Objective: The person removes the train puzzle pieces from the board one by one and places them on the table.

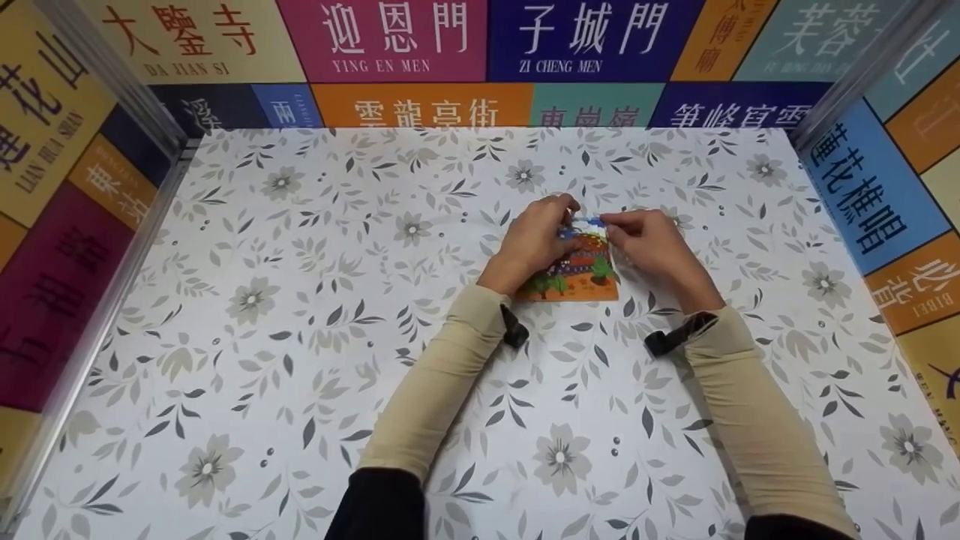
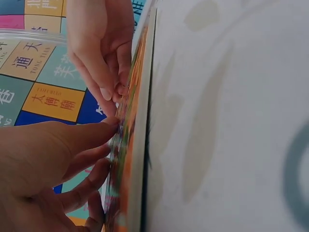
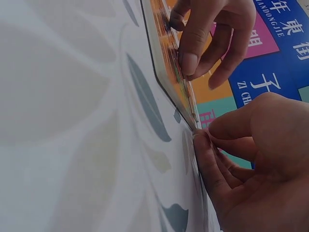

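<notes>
A small square jigsaw puzzle [image 1: 581, 289] lies on the table. Its picture has orange ground, green plants and a blue and white top. My left hand [image 1: 532, 244] covers its left side, with the thumb resting on the picture and the fingers near the top edge. At the upper right corner, my right hand [image 1: 649, 244] pinches what seems to be a small blue jigsaw piece [image 1: 595, 221], mostly hidden by the fingertips. From the right wrist view, the thumb and forefinger of the right hand [image 3: 256, 150] meet just at the corner of the thick puzzle board [image 3: 166, 84].
White cloth with grey flowers and leaves covers the table [image 1: 300, 360]. Upright panels [image 1: 405, 41] with coloured blocks and large characters stand behind it and along both sides. Dark straps with small black devices [image 1: 664, 341] sit at both wrists.
</notes>
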